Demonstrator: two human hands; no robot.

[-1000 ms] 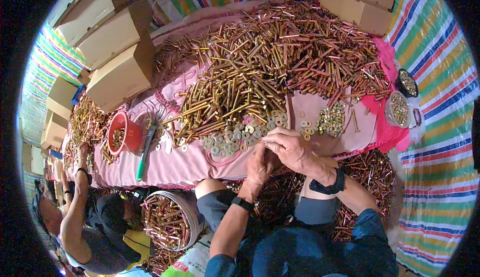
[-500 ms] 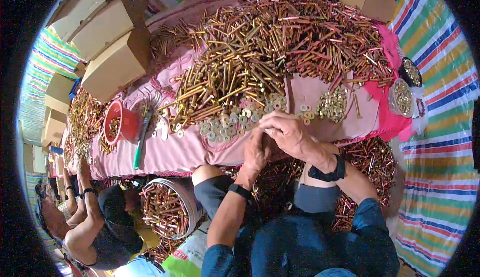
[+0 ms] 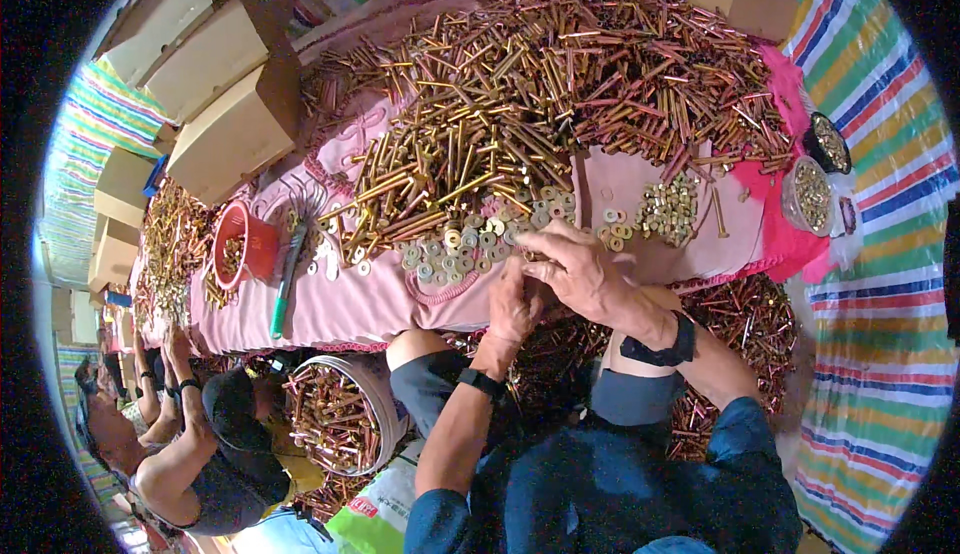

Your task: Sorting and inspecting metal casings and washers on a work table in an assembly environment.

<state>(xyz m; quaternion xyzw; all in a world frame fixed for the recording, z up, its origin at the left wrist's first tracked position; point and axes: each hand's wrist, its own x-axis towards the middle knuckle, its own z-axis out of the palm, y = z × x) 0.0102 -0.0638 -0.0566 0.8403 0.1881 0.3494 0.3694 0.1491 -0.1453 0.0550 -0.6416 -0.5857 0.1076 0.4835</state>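
Note:
My left hand and my right hand meet at the near edge of the pink cloth. Both have their fingers closed in, and whatever sits between them is too small and hidden to name. Just beyond them lies a patch of flat round washers, with a few more to the right. Beside those is a cluster of small nuts. A large heap of long brassy bolts rises behind the washers. One single bolt lies apart, right of the nuts.
On the left stand a red tub, a green-handled fork-like tool and cardboard boxes. A bucket of bolts is by my left knee. Containers of small parts sit far right. Another person works at left.
My right hand's fingers have shifted and lifted slightly over the left hand. My left hand stays nearly in place. The whole view has moved slightly.

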